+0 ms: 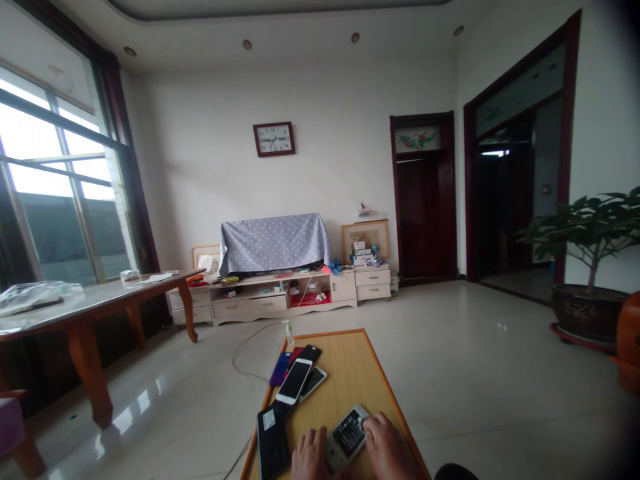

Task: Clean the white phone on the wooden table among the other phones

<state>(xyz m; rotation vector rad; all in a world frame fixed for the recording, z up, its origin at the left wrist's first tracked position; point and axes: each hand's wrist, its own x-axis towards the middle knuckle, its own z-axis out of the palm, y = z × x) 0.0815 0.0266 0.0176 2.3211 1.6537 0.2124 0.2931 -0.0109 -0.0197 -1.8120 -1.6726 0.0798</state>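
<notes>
Right hand [390, 445] mine, grasping pale phone [336, 456] by right edge; my left hand [309, 456] alongside, grip unclear. Back apparently off, dark battery [350, 431] seated; phone pile [295, 382] at left untouched.

Daylight enters through a window [55, 227] on the left, beside a wooden table [115, 290]. A framed clock [275, 139] hangs on the white wall [200, 147] over a low cabinet [253, 307]. The pale floor [475, 373] gleams; a potted plant [587, 308] stands right of a dark door [425, 220].
</notes>
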